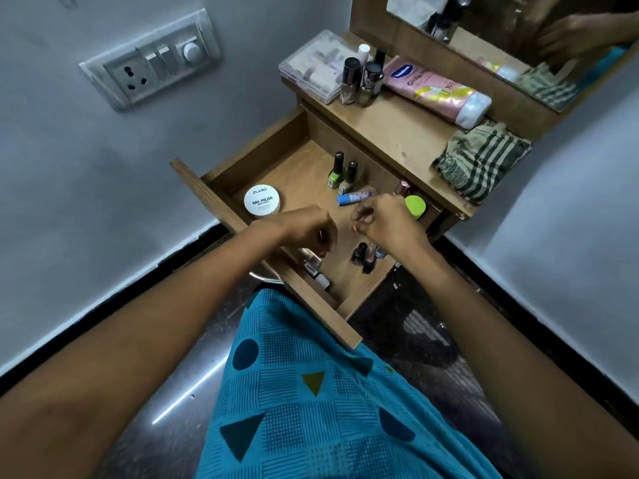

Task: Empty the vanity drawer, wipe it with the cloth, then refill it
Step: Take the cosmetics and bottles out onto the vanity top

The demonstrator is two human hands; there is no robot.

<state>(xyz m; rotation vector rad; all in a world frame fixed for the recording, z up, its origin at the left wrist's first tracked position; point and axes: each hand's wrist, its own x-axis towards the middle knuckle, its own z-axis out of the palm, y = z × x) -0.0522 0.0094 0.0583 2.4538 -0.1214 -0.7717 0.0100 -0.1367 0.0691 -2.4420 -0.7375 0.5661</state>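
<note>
A blue patterned garment (311, 392) fills the lower centre of the view, flanked by two bare forearms that are extended forward over the open drawer (276, 160).

The left hand (304, 229) is held above the drawer's near front edge, knuckles up, fingers curled downward over small bottles at that edge. Whether anything is pinched cannot be told. The right hand (387, 219) is held above the drawer's right side, wrist bent, fingers drawn together toward the thumb. Whether an item is gripped cannot be told either.

The drawer is pulled fully out from the vanity and is not yet emptied. The following contents are seen:
- a round white nail polish jar (262, 200) near the left front corner;
- a green nail polish bottle (336, 170) and a beige nail polish bottle (349, 178), upright, side by side toward the rear;
- a blue-capped tube (356, 196) lying flat, just beyond the right hand;
- a green round lid (415, 206) at the right edge, partly hidden by the right hand;
- dark small bottles (363, 255) below the right wrist.

On the vanity top (390, 133), the striped cloth (480, 160) is folded at the right front edge. A pink lotion tube (435, 89) lies along the rear edge. A cluster of upright bottles (363, 77) stands beside a clear plastic box (311, 63) at the left rear corner.
</note>
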